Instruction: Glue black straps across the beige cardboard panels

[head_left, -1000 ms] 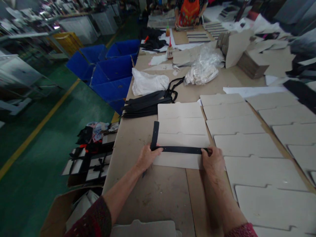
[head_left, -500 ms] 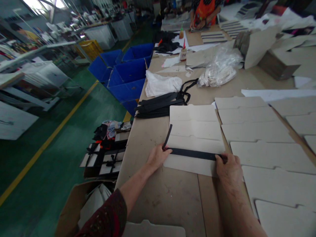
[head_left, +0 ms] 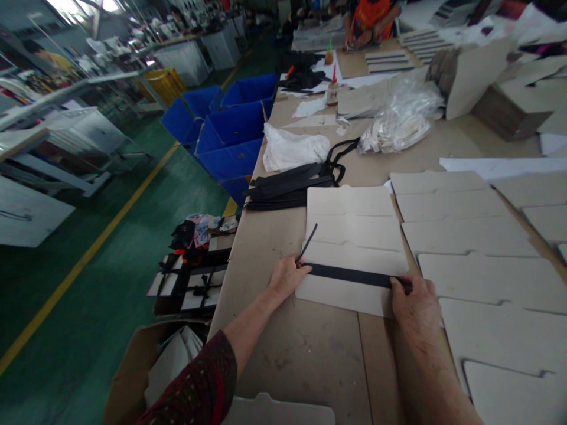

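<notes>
A black fabric strip (head_left: 349,275) runs straight across the nearest of several overlapping pale cardboard sheets (head_left: 343,299). My left hand (head_left: 289,276) pinches the strip's left end, and a thin tail of it sticks up past the fingers. At the other end, my right hand (head_left: 415,302) is closed on the strip near the sheet's right edge. Whether the strip is pressed flat on the sheet or held just above it, I cannot tell. Farther up the table lies a pile of black strips (head_left: 287,192).
More overlapping sheets (head_left: 478,274) cover the right side. Beyond are a white plastic bag (head_left: 295,147), a clear bag (head_left: 398,121) and a red-tipped bottle (head_left: 332,91). Blue bins (head_left: 230,141) and an open carton (head_left: 128,366) stand left of the table. A co-worker in orange (head_left: 372,20) is at the far end.
The strip's loose tail by my left hand has swung to the right, over the sheets. Both hands keep their hold; the view has shifted slightly.
</notes>
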Demonstrator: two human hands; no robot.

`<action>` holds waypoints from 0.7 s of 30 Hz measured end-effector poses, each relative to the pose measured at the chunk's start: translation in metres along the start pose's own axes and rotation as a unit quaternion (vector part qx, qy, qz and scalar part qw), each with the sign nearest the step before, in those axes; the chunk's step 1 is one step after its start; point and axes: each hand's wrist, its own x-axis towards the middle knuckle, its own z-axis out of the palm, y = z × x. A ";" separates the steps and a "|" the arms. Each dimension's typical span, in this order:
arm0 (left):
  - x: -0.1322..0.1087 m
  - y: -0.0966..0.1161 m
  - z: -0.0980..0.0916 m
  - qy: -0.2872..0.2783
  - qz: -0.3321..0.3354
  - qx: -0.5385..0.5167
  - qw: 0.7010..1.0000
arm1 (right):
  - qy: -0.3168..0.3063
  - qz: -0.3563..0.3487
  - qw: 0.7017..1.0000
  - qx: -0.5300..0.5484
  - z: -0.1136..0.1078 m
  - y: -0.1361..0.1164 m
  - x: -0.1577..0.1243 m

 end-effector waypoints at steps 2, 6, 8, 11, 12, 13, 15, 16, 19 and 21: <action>0.000 0.001 0.000 0.001 -0.001 0.010 1.000 | -0.002 -0.004 1.000 0.001 0.000 0.000 0.000; 0.000 0.002 0.001 0.009 -0.009 0.041 0.999 | -0.012 0.007 1.000 -0.017 0.000 -0.002 0.000; 0.000 0.004 0.003 0.026 -0.011 0.063 0.998 | -0.027 0.002 0.999 -0.018 -0.001 -0.003 0.000; -0.002 0.009 0.007 0.043 0.007 0.093 0.995 | -0.060 -0.016 0.998 -0.018 -0.002 -0.005 0.002; -0.003 0.011 0.009 0.037 0.019 0.100 0.994 | -0.072 -0.020 0.997 -0.018 -0.003 -0.005 0.003; -0.005 0.012 0.011 0.028 0.031 0.105 0.994 | -0.084 -0.021 0.996 -0.018 -0.003 -0.005 0.005; -0.007 0.015 0.014 0.013 0.048 0.113 0.992 | -0.111 -0.014 0.994 -0.007 -0.006 -0.003 0.009; -0.007 0.015 0.015 0.011 0.052 0.115 0.992 | -0.127 -0.006 0.992 0.003 -0.007 -0.002 0.011; -0.007 0.016 0.017 0.020 0.052 0.117 0.992 | -0.163 0.019 0.986 0.037 -0.009 0.001 0.017; -0.005 0.015 0.018 0.023 0.047 0.116 0.992 | -0.167 0.024 0.985 0.038 -0.010 0.001 0.019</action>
